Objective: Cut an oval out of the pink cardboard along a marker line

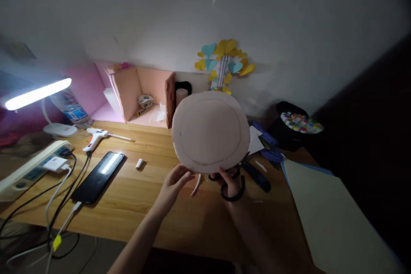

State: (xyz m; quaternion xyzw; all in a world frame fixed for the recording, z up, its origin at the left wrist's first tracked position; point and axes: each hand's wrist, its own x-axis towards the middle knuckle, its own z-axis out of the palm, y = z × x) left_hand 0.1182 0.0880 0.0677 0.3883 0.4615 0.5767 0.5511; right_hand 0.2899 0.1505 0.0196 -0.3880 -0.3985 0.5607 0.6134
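A pale pink rounded board [210, 132], with a faint oval line drawn inside its edge, is raised above the wooden table. My left hand [178, 180] grips its lower left rim between thumb and fingers. At the lower right rim, my right hand [230, 184] has a finger against the board. Black scissors [233, 198] hang on that same hand, one handle loop around it; their blades are mostly hidden behind the board. On the table just below the board lies a thin pale strip [196, 185].
On the left are a power strip [35, 169], a phone [99, 177], a glue gun [96, 138] and a lit lamp [38, 94]. Behind stands a pink box [125, 94]. To the right are a dark-handled tool [257, 175], a black container [285, 137] and large sheets [330, 205].
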